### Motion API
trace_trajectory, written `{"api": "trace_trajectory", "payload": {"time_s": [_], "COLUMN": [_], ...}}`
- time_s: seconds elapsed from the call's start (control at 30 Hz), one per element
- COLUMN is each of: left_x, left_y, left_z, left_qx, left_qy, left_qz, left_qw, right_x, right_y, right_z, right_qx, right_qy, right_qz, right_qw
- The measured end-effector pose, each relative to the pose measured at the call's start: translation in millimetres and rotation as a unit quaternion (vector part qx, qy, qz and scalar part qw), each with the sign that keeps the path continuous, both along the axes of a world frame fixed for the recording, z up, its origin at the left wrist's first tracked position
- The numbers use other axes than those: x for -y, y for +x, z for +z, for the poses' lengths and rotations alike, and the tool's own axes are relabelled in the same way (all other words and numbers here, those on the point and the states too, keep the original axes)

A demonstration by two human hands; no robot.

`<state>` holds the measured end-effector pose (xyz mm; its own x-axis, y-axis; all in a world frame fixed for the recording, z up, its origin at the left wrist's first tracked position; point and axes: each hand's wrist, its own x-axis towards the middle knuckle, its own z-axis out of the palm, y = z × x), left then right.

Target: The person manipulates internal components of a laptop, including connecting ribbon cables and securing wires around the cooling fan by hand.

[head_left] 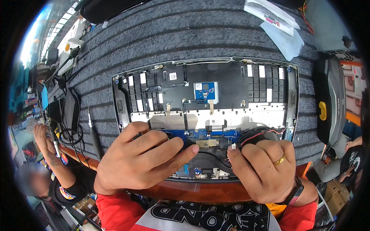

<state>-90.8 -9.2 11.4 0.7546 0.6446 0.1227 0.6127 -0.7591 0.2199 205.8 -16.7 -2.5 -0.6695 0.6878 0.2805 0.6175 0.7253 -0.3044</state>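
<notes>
Nearest the camera, in the lower middle of the frame, a left hand (140, 161) and a right hand (260, 171) work over the lower edge of an opened device. Beneath everything spreads the worktop (216, 42), covered in grey ribbed cloth, and on it, across the centre, lies the opened laptop base (169, 88), its inner side facing up. A pale metal strip (262, 117) crosses its middle, and just below that sits a blue circuit board (200, 134), partly hidden by the fingers. Outside the base, at the left of the frame, lies a dark-handled screwdriver (93, 138). Thin red and black wires (266, 133) curve over the lower right of the base toward the right hand, whose grip appears to pinch a small white connector (233, 146) near the board's right end. The left hand is curled, one fingertip just beside a small metal plate (207, 143); whether its grip closes on anything I cannot tell. The step in hand looks like handling the connector by the board; the next move would seem to call for a light, steady pinch, the connector squared up and the wires unstrained.
</notes>
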Motion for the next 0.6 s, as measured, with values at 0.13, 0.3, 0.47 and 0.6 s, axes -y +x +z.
{"api": "trace_trajectory", "payload": {"time_s": [0.13, 0.3, 0.47, 0.6], "left_x": [-1.5, 1.1, 2.9, 3.6], "left_y": [1.1, 3.5, 6.5, 6.3], "left_z": [-0.8, 0.2, -2.0, 0.1], "left_qx": [0.006, 0.016, 0.028, 0.024], "left_qy": [0.004, 0.001, -0.002, -0.009], "left_qz": [-0.002, 0.013, 0.03, 0.033], "left_qw": [1.0, 1.0, 0.999, 0.999], "right_x": [0.1, -0.2, 0.4, 1.1], "right_y": [1.1, 0.7, -0.1, -0.3], "right_z": [0.9, 2.6, 1.0, 0.4], "right_qx": [0.013, 0.017, 0.013, 0.01], "right_qy": [-0.003, 0.0, 0.0, 0.005], "right_qz": [0.004, 0.008, 0.004, 0.0], "right_qw": [1.0, 1.0, 1.0, 1.0]}}
